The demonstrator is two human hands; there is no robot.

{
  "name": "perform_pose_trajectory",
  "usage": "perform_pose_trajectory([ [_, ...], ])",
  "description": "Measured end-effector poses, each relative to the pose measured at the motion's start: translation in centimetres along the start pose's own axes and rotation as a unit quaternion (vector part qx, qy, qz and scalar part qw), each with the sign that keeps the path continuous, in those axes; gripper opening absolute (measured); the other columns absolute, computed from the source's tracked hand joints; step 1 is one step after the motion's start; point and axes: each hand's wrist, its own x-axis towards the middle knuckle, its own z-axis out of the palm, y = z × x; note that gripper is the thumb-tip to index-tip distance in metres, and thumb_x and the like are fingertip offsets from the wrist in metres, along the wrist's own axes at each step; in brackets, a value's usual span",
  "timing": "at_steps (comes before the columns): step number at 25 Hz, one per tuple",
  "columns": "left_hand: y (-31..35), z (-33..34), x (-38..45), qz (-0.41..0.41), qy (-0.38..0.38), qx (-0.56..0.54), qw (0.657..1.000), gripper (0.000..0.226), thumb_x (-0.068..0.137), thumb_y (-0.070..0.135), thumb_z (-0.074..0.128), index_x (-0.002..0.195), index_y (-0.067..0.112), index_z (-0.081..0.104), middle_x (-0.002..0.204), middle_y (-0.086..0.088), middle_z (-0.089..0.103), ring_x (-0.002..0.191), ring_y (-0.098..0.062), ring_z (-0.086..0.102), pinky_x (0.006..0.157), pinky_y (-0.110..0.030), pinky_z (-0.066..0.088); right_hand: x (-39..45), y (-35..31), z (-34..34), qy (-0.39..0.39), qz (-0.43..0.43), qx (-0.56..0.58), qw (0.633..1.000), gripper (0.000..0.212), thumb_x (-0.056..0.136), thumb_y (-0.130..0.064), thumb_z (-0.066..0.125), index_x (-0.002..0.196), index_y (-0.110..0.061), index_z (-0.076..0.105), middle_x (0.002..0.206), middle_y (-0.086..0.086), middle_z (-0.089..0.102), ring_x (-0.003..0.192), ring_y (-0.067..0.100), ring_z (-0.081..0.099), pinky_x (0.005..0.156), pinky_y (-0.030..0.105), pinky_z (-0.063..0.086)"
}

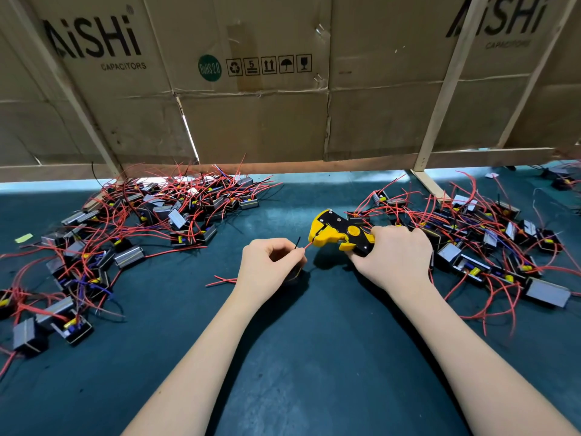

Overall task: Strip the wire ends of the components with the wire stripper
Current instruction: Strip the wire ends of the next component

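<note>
Red wire (308, 246) — thin, limp, light; left hand (270, 265) pinches it near the tip, component (294, 273) under palm. Right hand (394, 256) closed round wire stripper (338, 236) handles, head just beside wire end. Judged: pinch close to tip — else it'll flop

Your worktop (298, 357) is matt teal cloth. Your wire stripper (341, 236) is glossy yellow-and-black plastic. The cardboard wall (251, 121) behind looks creased, matt paper; its frame slats (440, 99) are bare wood.

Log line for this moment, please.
left hand: pinches red wire | right hand: grips wire stripper | wire tip at jaws
</note>
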Motion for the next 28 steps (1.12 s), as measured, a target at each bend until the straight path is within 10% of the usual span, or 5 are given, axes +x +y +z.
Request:
perform_pose_trajectory([
  [9,-0.6,-0.2,0.1,0.063,0.01,0.078,0.995,0.02,0.088,0.017,0.068,0.068,0.016,0.068,0.054,0.012,0.06,0.049,-0.002,0.048,0.056,-0.017,0.039,-0.3,0.4,-0.3,0.089,0.01,0.039,0.995,0.049,0.072,-0.058,0.069,0.083,-0.011,0.064,0.08,0.009,0.065,0.081,0.032,0.062,0.076,0.04,0.035],
  [12,-0.2,0.1,-0.3,0.157,-0.045,0.048,0.985,0.009,0.091,0.009,0.065,0.094,0.016,0.07,0.086,0.012,0.07,0.071,-0.001,0.065,0.075,-0.022,0.049,-0.1,1.1,-0.3,0.098,0.047,0.072,0.991,0.047,0.072,-0.057,0.069,0.077,-0.012,0.059,0.078,0.008,0.063,0.08,0.033,0.061,0.073,0.039,0.034],
  [14,0.2,0.0,-0.4,0.153,-0.109,-0.026,0.982,0.042,0.091,0.002,0.062,0.127,0.021,0.058,0.12,0.009,0.066,0.097,-0.007,0.07,0.091,-0.023,0.051,0.2,1.6,-0.3,0.087,0.072,0.074,0.991,0.047,0.072,-0.06,0.065,0.076,-0.014,0.056,0.08,0.006,0.063,0.082,0.032,0.061,0.073,0.039,0.032],
  [21,-2.5,-5.9,2.3,0.092,0.323,0.177,0.925,0.048,0.078,-0.006,0.059,0.124,0.009,0.058,0.116,-0.005,0.066,0.105,-0.028,0.057,0.095,-0.043,0.041,0.3,2.0,-0.8,0.118,0.042,0.148,0.981,0.04,0.072,-0.052,0.071,0.075,-0.015,0.056,0.078,0.003,0.062,0.082,0.032,0.06,0.071,0.037,0.031],
  [28,-5.6,-7.9,2.5,-0.103,0.248,0.427,0.864,0.025,0.085,0.012,0.065,0.109,0.014,0.071,0.121,-0.016,0.057,0.113,-0.039,0.043,0.093,-0.045,0.033,-0.6,-0.2,-1.3,-0.027,-0.164,0.175,0.97,0.053,0.073,-0.074,0.059,0.079,-0.021,0.056,0.077,-0.006,0.058,0.081,0.021,0.055,0.075,0.036,0.037],
])
